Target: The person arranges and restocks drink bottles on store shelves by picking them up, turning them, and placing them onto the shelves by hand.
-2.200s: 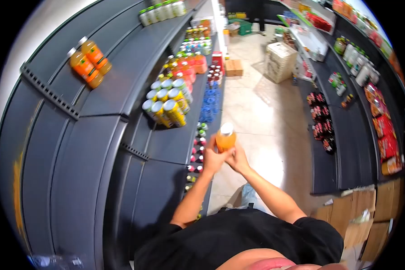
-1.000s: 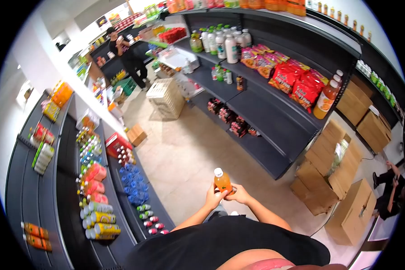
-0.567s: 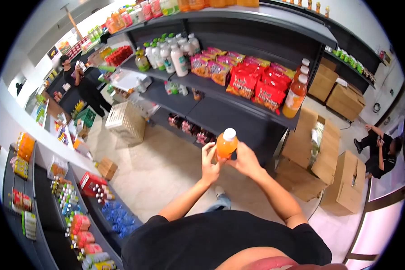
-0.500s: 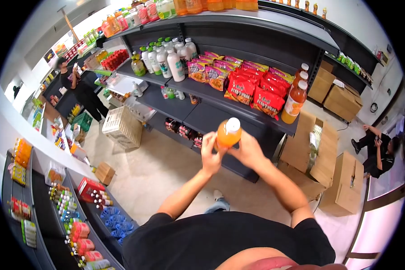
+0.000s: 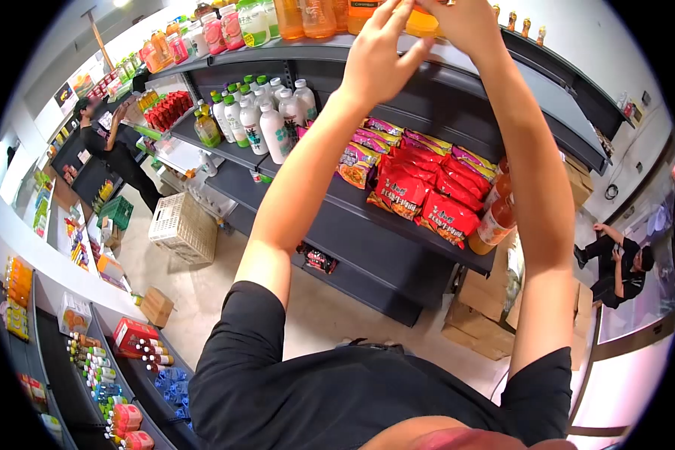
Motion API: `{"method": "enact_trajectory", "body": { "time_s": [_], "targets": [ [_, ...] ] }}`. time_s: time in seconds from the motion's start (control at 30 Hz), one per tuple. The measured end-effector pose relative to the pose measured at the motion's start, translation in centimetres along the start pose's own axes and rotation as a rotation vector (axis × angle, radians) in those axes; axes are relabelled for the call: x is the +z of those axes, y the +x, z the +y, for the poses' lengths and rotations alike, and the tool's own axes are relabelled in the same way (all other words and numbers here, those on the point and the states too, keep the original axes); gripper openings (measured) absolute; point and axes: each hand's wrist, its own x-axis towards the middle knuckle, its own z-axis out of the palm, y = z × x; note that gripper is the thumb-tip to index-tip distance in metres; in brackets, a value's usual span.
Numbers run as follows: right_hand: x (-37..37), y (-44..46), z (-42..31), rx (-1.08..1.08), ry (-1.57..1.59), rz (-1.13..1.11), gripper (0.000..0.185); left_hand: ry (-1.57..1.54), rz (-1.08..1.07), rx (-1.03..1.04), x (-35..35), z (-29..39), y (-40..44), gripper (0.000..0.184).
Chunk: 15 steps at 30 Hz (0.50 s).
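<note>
Both of my arms reach up to the top shelf (image 5: 487,60). A bottle of orange drink (image 5: 422,25) is at the shelf's front edge, its upper part cut off by the top of the view. My right hand (image 5: 461,22) is closed around this bottle from the right, some fingers out of view. Just left of it, my left hand (image 5: 379,60) has its fingers stretched upward and its thumb apart, with nothing plainly in its grasp. Behind that hand stand more orange drink bottles (image 5: 319,19).
Below are white bottles (image 5: 274,131), red noodle packets (image 5: 448,217) and orange bottles (image 5: 495,225). Cardboard boxes (image 5: 476,319) stand on the right, a cream crate (image 5: 184,229) on the left. One person (image 5: 120,154) stands at far left; another (image 5: 624,270) is at far right.
My hands have risen from in front of the lower shelves to the top shelf, taking the orange drink bottle up. My left hand has come off the bottle and its fingers have straightened.
</note>
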Motion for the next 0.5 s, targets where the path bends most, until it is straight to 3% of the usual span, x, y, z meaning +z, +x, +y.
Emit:
{"method": "enact_trajectory", "body": {
  "time_s": [0.03, 0.13, 0.17, 0.27, 0.3, 0.37, 0.5],
  "targets": [
    [-1.0, 0.8, -2.1, 0.266, 0.293, 0.061, 0.038, 0.035, -0.029, -0.049, 1.0, -2.1, 0.6, 0.068],
    [1.8, 2.1, 0.5, 0.453, 0.116, -0.233, 0.049, 0.194, -0.147, -0.185, 2.7, -4.7, 1.4, 0.071],
    [5.0, 1.6, 3.6, 0.339, 0.032, -0.122, 0.048, 0.273, -0.175, -0.231, 3.3, -5.1, 1.4, 0.071],
    [5.8, 3.1, 3.6, 0.486, 0.014, -0.423, 0.047, 0.418, -0.257, -0.278, 4.3, -6.9, 1.5, 0.079],
    [6.5, 2.6, 3.5, 0.588, -0.097, -0.335, 0.044, 0.448, -0.285, -0.278, 4.4, -7.1, 1.8, 0.084],
    [7.2, 2.3, 3.9, 0.571, -0.129, -0.315, 0.045, 0.477, -0.300, -0.310, 4.6, -7.3, 1.6, 0.088],
    [5.8, 2.6, 3.4, 0.592, -0.061, -0.426, 0.047, 0.501, -0.328, -0.392, 4.5, -6.6, 1.4, 0.083]
  ]
}}
